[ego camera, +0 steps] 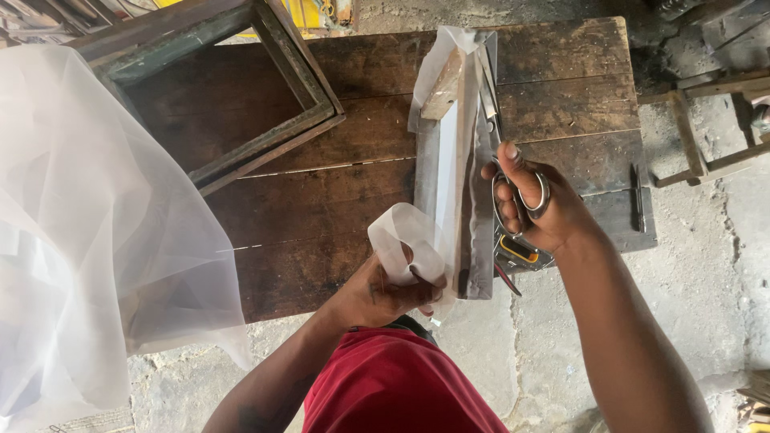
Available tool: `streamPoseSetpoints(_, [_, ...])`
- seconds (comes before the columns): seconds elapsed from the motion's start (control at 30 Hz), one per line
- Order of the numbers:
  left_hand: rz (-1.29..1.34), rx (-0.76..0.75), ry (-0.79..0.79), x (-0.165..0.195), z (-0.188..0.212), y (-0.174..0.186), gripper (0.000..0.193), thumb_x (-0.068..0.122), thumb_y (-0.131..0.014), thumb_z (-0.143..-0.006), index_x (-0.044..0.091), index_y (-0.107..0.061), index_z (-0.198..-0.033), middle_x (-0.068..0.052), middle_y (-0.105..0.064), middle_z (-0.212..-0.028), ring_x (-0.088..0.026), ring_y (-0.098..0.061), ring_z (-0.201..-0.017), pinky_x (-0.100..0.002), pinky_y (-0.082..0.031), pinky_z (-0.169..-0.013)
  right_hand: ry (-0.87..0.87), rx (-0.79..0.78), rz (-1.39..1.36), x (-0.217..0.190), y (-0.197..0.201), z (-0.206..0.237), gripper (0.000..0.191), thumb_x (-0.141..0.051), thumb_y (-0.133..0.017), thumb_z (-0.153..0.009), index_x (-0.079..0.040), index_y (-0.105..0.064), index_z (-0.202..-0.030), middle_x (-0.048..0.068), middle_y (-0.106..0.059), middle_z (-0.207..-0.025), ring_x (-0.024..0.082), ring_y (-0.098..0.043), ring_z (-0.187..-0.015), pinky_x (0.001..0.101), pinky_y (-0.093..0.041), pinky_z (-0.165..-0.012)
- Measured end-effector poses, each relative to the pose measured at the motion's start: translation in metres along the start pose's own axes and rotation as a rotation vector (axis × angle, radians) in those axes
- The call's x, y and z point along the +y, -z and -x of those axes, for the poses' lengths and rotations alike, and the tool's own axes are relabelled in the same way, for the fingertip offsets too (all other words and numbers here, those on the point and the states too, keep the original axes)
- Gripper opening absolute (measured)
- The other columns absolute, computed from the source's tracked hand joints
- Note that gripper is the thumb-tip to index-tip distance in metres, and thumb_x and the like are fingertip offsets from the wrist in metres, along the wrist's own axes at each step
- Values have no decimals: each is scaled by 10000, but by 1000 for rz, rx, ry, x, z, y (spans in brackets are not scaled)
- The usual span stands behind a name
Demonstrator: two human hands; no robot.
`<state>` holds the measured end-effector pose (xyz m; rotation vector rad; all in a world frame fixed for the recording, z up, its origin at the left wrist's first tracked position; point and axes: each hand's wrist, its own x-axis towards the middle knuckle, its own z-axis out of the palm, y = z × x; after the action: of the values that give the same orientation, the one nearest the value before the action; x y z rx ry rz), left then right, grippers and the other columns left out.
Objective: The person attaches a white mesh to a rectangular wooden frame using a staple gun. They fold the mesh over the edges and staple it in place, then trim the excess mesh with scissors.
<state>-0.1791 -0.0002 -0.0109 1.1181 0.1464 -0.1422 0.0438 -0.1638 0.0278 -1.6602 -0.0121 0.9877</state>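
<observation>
Left hand (377,293) nearest us pinches white sheer mesh strip (405,236); right hand (533,204) grips metal scissors (505,172) along grey wooden frame (469,200). Slack mesh risks our cut wandering.

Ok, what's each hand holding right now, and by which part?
Right hand holds the scissors by their handle loops, fingers through them. Left hand grips the loose end of the white mesh strip.

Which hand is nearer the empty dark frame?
Left. The left hand grips white mesh just below and right of the frame; the right hand, holding scissors, is farther right.
</observation>
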Motion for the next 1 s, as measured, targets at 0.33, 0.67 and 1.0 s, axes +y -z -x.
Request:
streamPoseSetpoints(0.33, [-62, 9, 22, -34, -6, 7, 378, 131, -783, -894, 44, -612, -1219, -101, -737, -1069, -197, -733, -998, -364, -640, -881, -41, 7, 52, -1, 8, -10, 704, -687, -714, -769, -52, -622, -1059, -84, -527, -633, 19, -463, -483, 191, -378, -398])
streamPoseSetpoints(0.67, [-164, 35, 124, -47, -13, 12, 570, 116, -792, -847, 57, -503, -1335, -112, -722, -1138, -206, -727, -1066, -385, -609, -937, -7, 23, 118, 0, 10, -14, 686, -689, -693, -793, -56, -618, -1046, -72, -518, -624, 25, -451, -471, 199, -359, -378])
streamPoseSetpoints(1.0, [-130, 25, 138, -44, -12, 16, 683, 141, -801, -825, 64, -434, -1396, -130, -706, -1217, -240, -695, -1187, -423, -574, -1049, 18, -6, 48, -5, 9, -18, 769, -728, -682, -774, -30, -621, -1092, -83, -515, -646, 27, -452, -497, 193, -360, -413])
